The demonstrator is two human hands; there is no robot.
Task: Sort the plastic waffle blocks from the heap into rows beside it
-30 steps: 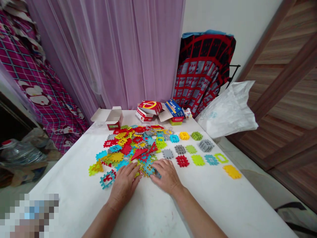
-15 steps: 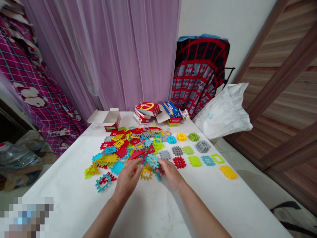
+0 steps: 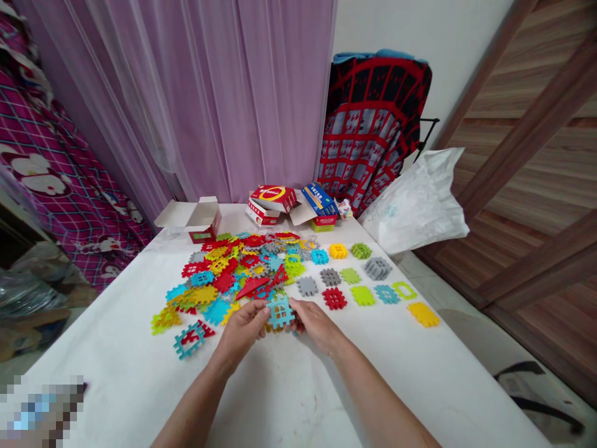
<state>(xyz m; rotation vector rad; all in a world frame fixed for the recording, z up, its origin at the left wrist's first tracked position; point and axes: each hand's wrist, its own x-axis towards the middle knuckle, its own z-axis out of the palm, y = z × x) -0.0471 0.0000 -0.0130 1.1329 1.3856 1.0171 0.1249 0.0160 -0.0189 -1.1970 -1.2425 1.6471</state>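
My left hand [image 3: 243, 330] and my right hand [image 3: 313, 322] are both closed on a light blue window-shaped piece [image 3: 280, 312], one at each side edge, just above the front of the pile. A mixed pile of red, yellow, blue, green and grey plastic pieces [image 3: 226, 280] spreads behind and to the left. Right of the pile lie sorted pieces: a red one [image 3: 334, 298], a lime square [image 3: 362, 295], a blue one [image 3: 387, 294], a grey stack [image 3: 377, 268] and a yellow square [image 3: 423, 314]. Part of another blue piece shows under my right fingers.
On the white table [image 3: 116, 373], an open box [image 3: 203, 225] stands back left. A red box [image 3: 275, 198] and a blue box [image 3: 319, 199] are at the back. A white plastic bag [image 3: 415, 202] is beyond the right edge.
My left hand has come onto the blue window piece, which now sits between both hands, slightly lower and facing the camera. The whole view has shifted slightly.
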